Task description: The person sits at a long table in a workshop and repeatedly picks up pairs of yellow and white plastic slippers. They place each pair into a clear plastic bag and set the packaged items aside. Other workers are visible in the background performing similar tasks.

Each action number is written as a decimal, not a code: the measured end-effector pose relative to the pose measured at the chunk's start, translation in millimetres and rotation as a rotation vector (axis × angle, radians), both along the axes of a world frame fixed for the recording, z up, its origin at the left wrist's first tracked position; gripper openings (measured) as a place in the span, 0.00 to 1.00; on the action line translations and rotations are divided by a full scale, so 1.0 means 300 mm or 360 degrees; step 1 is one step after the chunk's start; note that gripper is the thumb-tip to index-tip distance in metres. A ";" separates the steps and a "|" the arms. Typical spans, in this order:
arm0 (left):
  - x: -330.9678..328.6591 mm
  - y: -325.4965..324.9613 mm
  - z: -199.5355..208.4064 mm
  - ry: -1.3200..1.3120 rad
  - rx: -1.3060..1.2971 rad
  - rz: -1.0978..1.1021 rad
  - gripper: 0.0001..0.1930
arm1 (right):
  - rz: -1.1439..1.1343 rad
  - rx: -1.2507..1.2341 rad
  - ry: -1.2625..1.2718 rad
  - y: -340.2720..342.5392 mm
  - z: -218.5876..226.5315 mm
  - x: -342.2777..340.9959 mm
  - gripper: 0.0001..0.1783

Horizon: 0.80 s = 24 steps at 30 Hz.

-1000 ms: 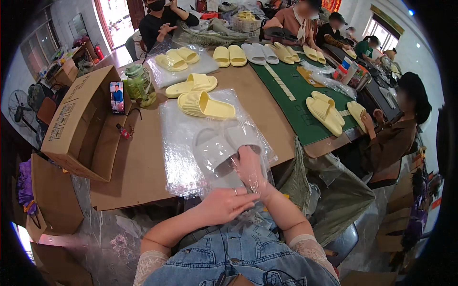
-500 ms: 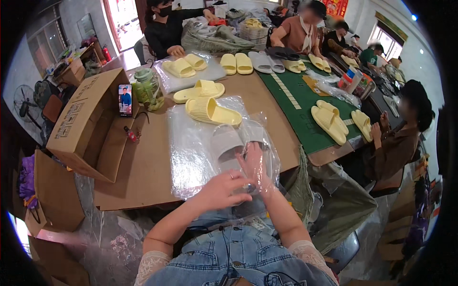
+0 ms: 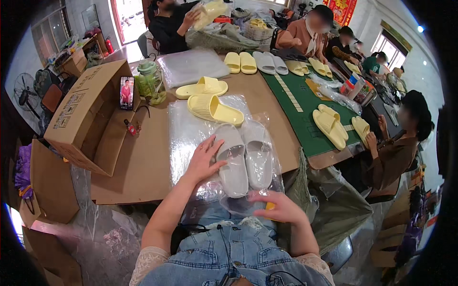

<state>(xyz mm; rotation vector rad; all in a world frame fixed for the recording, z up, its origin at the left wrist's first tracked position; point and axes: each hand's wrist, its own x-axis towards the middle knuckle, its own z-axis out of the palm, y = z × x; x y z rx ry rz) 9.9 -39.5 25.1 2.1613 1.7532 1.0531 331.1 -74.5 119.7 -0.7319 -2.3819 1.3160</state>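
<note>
A pair of light grey slippers (image 3: 232, 164) lies side by side, toes away from me, inside a clear plastic bag (image 3: 275, 167). The bag rests on a stack of clear bags (image 3: 183, 143) at the table's near edge. My left hand (image 3: 202, 159) lies with spread fingers against the left slipper's outer side. Close to the bag's near end is my right hand (image 3: 279, 206), its fingers apart; whether they touch the film is unclear. Just beyond the grey pair are two pale yellow slippers, a nearer one (image 3: 214, 108) and a farther one (image 3: 205, 87).
An open cardboard box (image 3: 86, 119) holding a phone (image 3: 127, 93) stands left, beside a green-tinted jug (image 3: 150, 82). Yellow slippers (image 3: 329, 127) sit on a green mat (image 3: 286, 102) at right. A co-worker (image 3: 396, 133) sits there; another (image 3: 169, 26) stands at the far left.
My right hand has come out of the bag toward me. My left hand has moved forward onto the left slipper. The far-left co-worker has lifted the yellow slippers off a bag stack.
</note>
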 end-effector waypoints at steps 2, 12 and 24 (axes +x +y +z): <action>0.005 -0.005 0.002 0.0028 0.0076 -0.0015 0.37 | 0.0191 -0.0484 0.0148 0.008 0.077 0.067 0.16; -0.009 0.002 -0.027 0.0004 0.0189 -0.0006 0.33 | -0.1112 0.0339 0.0033 0.294 -0.057 -0.174 0.20; -0.005 -0.003 -0.016 -0.0037 0.0211 -0.0022 0.31 | -0.1205 0.0872 -0.0493 0.345 -0.235 -0.327 0.30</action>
